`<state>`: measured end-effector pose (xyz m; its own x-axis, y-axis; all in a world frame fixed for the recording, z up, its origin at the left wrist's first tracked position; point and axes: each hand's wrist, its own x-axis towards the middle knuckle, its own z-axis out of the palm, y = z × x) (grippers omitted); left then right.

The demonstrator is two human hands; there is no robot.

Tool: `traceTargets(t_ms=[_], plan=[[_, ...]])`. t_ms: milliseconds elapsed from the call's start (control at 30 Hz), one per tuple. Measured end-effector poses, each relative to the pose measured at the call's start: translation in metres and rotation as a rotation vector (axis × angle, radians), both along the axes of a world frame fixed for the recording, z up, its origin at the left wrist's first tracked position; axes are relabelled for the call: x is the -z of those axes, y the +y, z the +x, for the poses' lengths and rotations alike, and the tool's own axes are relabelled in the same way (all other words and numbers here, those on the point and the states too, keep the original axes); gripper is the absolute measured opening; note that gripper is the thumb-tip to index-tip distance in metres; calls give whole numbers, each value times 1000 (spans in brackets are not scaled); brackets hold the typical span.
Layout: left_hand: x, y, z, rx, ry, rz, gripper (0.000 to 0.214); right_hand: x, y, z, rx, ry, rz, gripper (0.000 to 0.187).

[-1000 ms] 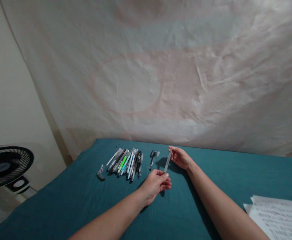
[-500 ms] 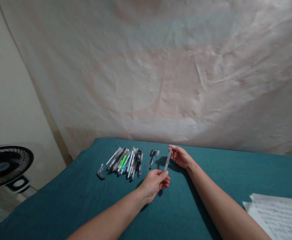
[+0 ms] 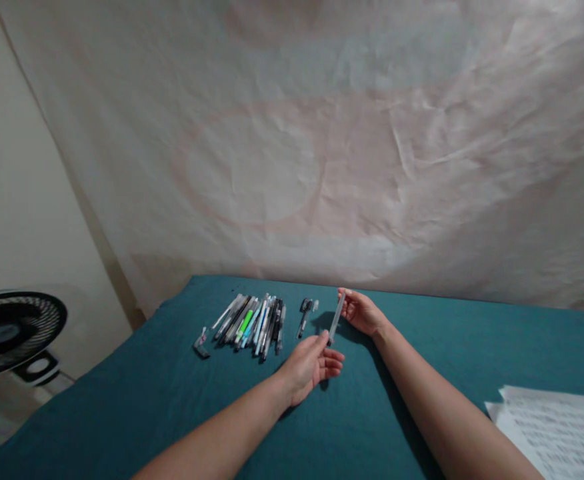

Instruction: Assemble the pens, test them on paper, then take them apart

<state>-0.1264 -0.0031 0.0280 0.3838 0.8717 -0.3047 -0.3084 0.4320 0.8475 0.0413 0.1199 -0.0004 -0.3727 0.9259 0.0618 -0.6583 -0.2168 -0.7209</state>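
A slim translucent pen with a dark lower end is held tilted above the cloth, between my two hands. My right hand pinches its upper end between thumb and fingers. At the lower end is my left hand, its fingers stretched out and apart. The left thumb lies against or just beside the pen; whether it presses on it I cannot tell. Just left of the hands lie a dark pen, some small black pieces and a clear cap-like piece.
Several pens lie side by side on the green cloth, one bright green. A small dark object with a pinkish end sits left of them. Written papers are at the right, a fan at the left, a hanging sheet behind.
My left thumb and fingers have loosened from the pen's lower end and spread, so its dark tip now shows. My right hand keeps its hold, nearly still.
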Motion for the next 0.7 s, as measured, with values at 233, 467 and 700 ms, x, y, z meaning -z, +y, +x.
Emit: traceTargets(t_ms=[233, 467, 700], plan=[[3, -1, 2, -27, 67, 52, 19, 1, 0, 0, -10, -2, 0, 16], [5, 0, -1, 32, -1, 4, 21, 2, 0, 0, -7, -8, 14, 17], [0, -2, 1, 18, 45, 26, 24, 3, 0, 0, -19, 9, 10, 17]])
